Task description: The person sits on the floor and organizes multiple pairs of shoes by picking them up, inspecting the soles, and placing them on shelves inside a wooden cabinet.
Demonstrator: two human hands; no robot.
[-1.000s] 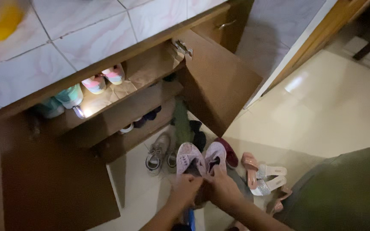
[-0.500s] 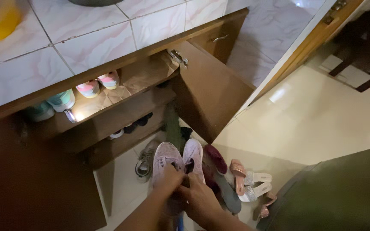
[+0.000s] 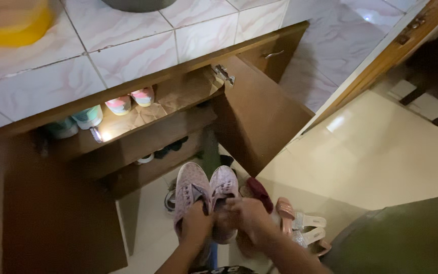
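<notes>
A pair of pale pink lace sneakers is held side by side over the floor in front of an open wooden shoe cabinet. My left hand grips the left pink sneaker at its heel. My right hand grips the right pink sneaker at its heel. Both toes point toward the cabinet shelves.
The top shelf holds pastel sneakers and teal shoes on brown paper. The open right door stands beside my hands. On the floor lie a grey sneaker, a maroon shoe and pink glitter sandals. A tiled counter tops the cabinet.
The pink pair has lifted and shifted left, nearer the shelves. My hands moved from the openings to the heels. The view has tilted up slightly.
</notes>
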